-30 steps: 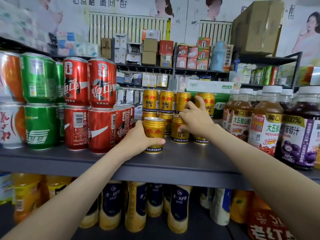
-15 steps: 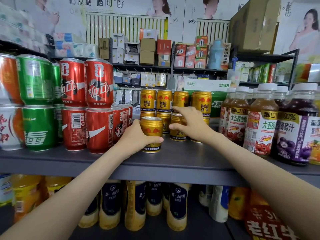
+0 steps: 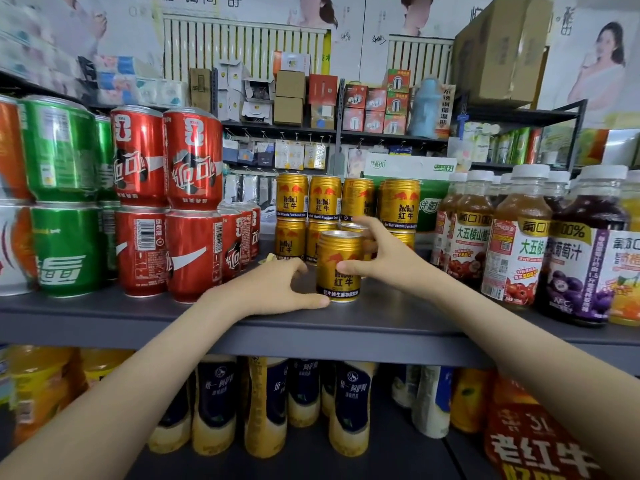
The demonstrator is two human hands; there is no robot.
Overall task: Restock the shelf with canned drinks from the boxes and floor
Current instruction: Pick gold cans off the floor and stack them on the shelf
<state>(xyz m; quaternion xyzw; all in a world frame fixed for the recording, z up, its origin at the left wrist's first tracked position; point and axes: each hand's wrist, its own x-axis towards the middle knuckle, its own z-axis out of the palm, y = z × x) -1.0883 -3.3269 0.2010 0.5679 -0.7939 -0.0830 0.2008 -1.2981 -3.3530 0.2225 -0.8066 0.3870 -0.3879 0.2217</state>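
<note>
A gold Red Bull can stands upright near the front of the grey shelf. My right hand grips it from the right, thumb across its front and fingers reaching behind its top. My left hand rests on the shelf just left of the can with fingers spread, only the thumb tip touching the can's base. Behind the can, more gold Red Bull cans stand stacked two high; my right hand hides part of the lower row.
Red cola cans and green cans are stacked two high to the left. Juice bottles with white caps crowd the right. Milk-tea bottles fill the shelf below. Boxes and packets sit on far shelves.
My right hand left the stacked cans at the back and came forward onto the front can. My left hand loosened its grip and slid off to the can's left.
</note>
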